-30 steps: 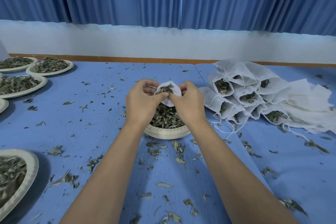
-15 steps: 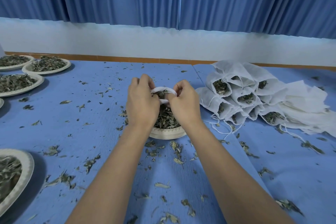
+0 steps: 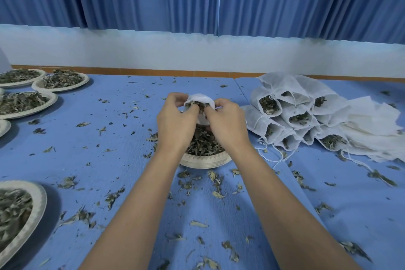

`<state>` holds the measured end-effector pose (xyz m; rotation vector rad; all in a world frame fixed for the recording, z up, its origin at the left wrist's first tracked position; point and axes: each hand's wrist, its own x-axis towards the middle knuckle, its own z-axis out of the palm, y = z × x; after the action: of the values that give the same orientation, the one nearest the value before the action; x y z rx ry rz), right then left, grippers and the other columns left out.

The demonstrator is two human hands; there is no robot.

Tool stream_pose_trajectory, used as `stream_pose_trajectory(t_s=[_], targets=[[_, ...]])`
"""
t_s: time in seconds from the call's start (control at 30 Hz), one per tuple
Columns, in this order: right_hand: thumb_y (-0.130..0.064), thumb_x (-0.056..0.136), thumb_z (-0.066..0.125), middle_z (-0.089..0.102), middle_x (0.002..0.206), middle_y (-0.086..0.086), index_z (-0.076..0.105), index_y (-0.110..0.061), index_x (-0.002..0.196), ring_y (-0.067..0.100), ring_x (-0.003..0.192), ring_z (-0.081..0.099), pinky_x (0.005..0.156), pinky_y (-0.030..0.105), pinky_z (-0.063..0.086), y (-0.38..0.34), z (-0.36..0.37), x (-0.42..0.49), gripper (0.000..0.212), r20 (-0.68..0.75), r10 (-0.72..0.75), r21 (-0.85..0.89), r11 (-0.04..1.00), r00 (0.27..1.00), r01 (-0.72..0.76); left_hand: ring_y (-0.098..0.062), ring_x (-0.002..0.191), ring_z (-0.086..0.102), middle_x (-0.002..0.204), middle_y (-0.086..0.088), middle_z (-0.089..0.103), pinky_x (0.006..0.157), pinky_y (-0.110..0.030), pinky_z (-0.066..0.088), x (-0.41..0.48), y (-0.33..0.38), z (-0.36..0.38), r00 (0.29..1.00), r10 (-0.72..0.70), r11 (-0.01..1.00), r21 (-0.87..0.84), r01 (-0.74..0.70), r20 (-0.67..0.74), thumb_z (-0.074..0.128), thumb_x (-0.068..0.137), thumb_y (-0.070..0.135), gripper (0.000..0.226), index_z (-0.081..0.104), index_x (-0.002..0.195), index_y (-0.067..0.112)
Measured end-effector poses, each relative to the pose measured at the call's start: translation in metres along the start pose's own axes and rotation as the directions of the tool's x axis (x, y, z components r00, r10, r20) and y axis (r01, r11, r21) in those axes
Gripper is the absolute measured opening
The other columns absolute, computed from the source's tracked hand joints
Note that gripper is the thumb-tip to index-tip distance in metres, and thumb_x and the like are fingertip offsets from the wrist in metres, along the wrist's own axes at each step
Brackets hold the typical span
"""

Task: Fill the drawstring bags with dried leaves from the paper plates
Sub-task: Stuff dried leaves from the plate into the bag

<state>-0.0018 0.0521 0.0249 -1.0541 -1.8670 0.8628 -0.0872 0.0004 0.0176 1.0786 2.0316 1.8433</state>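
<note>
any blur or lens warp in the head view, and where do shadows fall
Head view: wide-angle stretch swells the forearms toward the bottom edge; light soft and even, no glare; the lower-left paper plate throws a faint shadow rightward, its leaves smeared; the drawstring bag looks sharp.

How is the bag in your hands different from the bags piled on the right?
The held bag is up above a paper plate, gripped by the left hand and right hand; the piled bags lie stacked sideways on the table. The held bag is single; the piled bags are many. Both are white, open-mouthed, showing dried leaves.
</note>
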Motion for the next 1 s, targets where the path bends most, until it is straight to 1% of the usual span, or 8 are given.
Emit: stream_pose_trajectory(t_s=[0.1,0.23,0.53,0.6,0.67,0.73,0.87,1.0], targets=[[-0.026,0.087,0.055,0.069,0.085,0.013,0.063,-0.005,0.088,0.031,0.08,0.066,0.075,0.049,0.055,-0.001,-0.001,0.0,0.022,0.046,0.049,0.093,0.994,0.998,-0.053,0.01,0.073,0.051,0.083,0.018,0.056,0.06,0.003,0.034,0.001,-0.004,-0.003,0.991,0.08,0.995,0.069,-0.073,-0.106,0.061,0.09,0.016,0.009,0.064,0.099,0.015],[-0.034,0.09,0.057,0.057,0.064,-0.001,0.059,-0.011,0.075,0.018,0.062,0.052,0.059,0.035,0.042,0.003,0.0,0.001,0.027,-0.005,-0.025,-0.025,0.999,1.0,0.024,-0.001,0.072,0.055,0.08,0.009,0.063,0.061,-0.001,0.036,0.001,-0.008,-0.006,0.98,0.145,0.977,0.176,-0.121,-0.133,0.068,0.085,0.018,0.001,0.067,0.084,0.019],[-0.02,0.084,0.063,0.041,0.054,-0.005,0.038,-0.017,0.059,0.013,0.052,0.036,0.05,0.029,0.029,0.007,0.001,0.003,0.035,-0.051,-0.053,0.001,0.999,0.997,0.053,-0.01,0.064,0.056,0.076,0.006,0.058,0.05,-0.011,0.04,0.004,-0.009,-0.004,0.997,-0.006,1.0,-0.006,0.005,-0.08,0.068,0.084,0.014,0.028,0.044,0.078,0.027],[-0.023,0.083,0.065,0.043,0.057,-0.003,0.043,-0.015,0.062,0.015,0.056,0.04,0.054,0.03,0.037,0.004,0.002,0.003,0.032,0.02,0.0,0.097,0.995,1.0,-0.002,-0.005,0.062,0.055,0.074,0.005,0.059,0.046,-0.008,0.038,0.004,-0.007,-0.005,0.996,-0.04,0.998,-0.056,0.035,-0.083,0.073,0.08,0.016,0.031,0.045,0.079,0.03],[-0.025,0.083,0.065,0.051,0.067,0.002,0.049,-0.014,0.069,0.024,0.068,0.053,0.072,0.044,0.053,0.002,0.002,0.003,0.024,0.128,0.048,0.227,0.971,0.991,-0.076,-0.002,0.06,0.052,0.072,0.006,0.056,0.044,-0.007,0.037,0.005,-0.008,-0.006,0.995,-0.038,0.999,-0.018,0.037,-0.095,0.073,0.08,0.015,0.03,0.047,0.076,0.031],[-0.021,0.083,0.064,0.054,0.074,0.009,0.049,-0.013,0.071,0.031,0.078,0.06,0.082,0.056,0.051,0.001,0.002,0.002,0.02,0.136,0.047,0.252,0.964,0.99,-0.08,-0.004,0.055,0.046,0.066,0.007,0.05,0.044,-0.011,0.035,0.005,-0.009,-0.007,0.992,-0.011,0.998,0.06,0.018,-0.122,0.07,0.081,0.01,0.031,0.046,0.071,0.028],[-0.008,0.079,0.056,0.044,0.056,0.0,0.041,-0.017,0.064,0.023,0.056,0.047,0.057,0.038,0.045,0.007,0.003,-0.002,0.023,-0.084,-0.127,-0.067,0.99,0.988,0.121,-0.008,0.056,0.044,0.065,0.007,0.046,0.047,-0.015,0.034,0.007,-0.011,-0.011,0.984,0.014,0.991,0.131,0.009,-0.176,0.055,0.079,-0.005,0.031,0.045,0.071,0.023],[-0.006,0.084,0.052,0.04,0.055,-0.005,0.032,-0.024,0.067,0.02,0.054,0.041,0.05,0.035,0.03,0.008,0.011,-0.005,0.031,-0.082,-0.235,-0.23,0.95,0.969,0.211,-0.017,0.077,0.052,0.09,0.001,0.054,0.058,-0.024,0.034,0.003,-0.011,-0.006,0.994,0.09,0.97,0.232,-0.072,-0.068,0.059,0.081,0.0,0.023,0.046,0.087,0.019]])
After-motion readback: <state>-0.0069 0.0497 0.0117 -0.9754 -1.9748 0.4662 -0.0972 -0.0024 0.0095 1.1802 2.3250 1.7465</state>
